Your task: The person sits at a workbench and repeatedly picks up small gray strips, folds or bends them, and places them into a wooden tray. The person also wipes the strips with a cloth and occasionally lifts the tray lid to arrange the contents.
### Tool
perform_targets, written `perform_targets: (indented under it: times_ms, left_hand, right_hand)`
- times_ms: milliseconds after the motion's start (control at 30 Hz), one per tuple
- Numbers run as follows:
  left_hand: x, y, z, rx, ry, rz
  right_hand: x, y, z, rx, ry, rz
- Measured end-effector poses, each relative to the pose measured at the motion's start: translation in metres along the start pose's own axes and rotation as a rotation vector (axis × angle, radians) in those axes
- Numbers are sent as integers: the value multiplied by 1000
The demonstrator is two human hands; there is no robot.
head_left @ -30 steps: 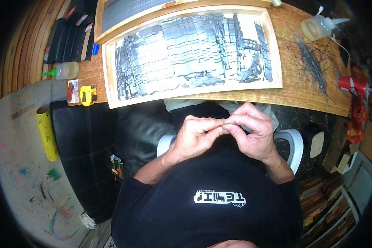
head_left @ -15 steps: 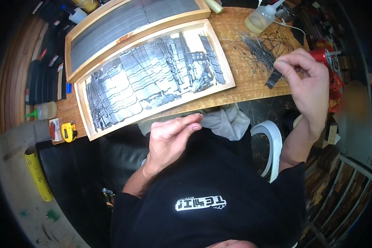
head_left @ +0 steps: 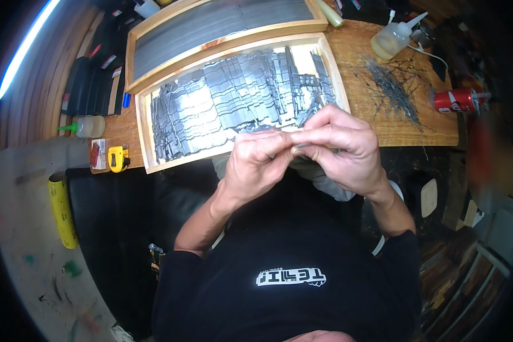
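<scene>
Head view, looking down over the seated person's chest: we see the left hand (head_left: pixel 255 165) and the right hand (head_left: pixel 341 149) raised together in front of the near edge of the worktop (head_left: pixel 407 122), fingertips meeting. Both are closed in a pinch on a small thin dark piece (head_left: pixel 298 147), of which only a sliver shows between the fingers; its exact shape we cannot tell. Holding it close to the body and between both hands plausibly gives fine control over so small a part. Directly behind the hands, at the near edge, lies a shallow wooden tray (head_left: pixel 332 68) filled with overlapping grey metallic strips (head_left: pixel 233 94), within easy reach. A second wooden tray (head_left: pixel 132 60) with a smoother grey filling sits behind it toward the far edge. Toward the right end of the worktop we note a scatter of thin dark wires (head_left: pixel 392 85), a clear squeeze bottle (head_left: pixel 392 39) and a red can (head_left: pixel 456 100) lying on its side. At the left end rest a yellow tape measure (head_left: pixel 118 158) and a small green-capped bottle (head_left: pixel 85 126). A yellow roll (head_left: pixel 61 212) lies on the floor at the left.
</scene>
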State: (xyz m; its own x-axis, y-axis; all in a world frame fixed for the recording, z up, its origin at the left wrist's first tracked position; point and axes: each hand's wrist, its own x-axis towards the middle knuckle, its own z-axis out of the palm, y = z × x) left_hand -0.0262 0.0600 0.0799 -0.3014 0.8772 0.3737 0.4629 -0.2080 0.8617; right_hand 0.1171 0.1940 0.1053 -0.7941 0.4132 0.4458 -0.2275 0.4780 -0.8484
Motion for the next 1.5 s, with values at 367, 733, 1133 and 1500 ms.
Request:
perform_targets:
  times_ms: [367,733,1133,1500]
  left_hand:
    - [-73,-8,6,-223,-119,-374]
    - [-87,-17,18,-220,-64,-343]
    - [-88,-15,14,-200,-99,-389]
    - [-86,-14,15,-253,-127,-433]
  right_hand:
    - [-56,7,39,167,-52,320]
    - [-63,9,45,103,-59,290]
    - [-63,14,38,113,-127,323]
    - [-66,16,37,140,-111,353]
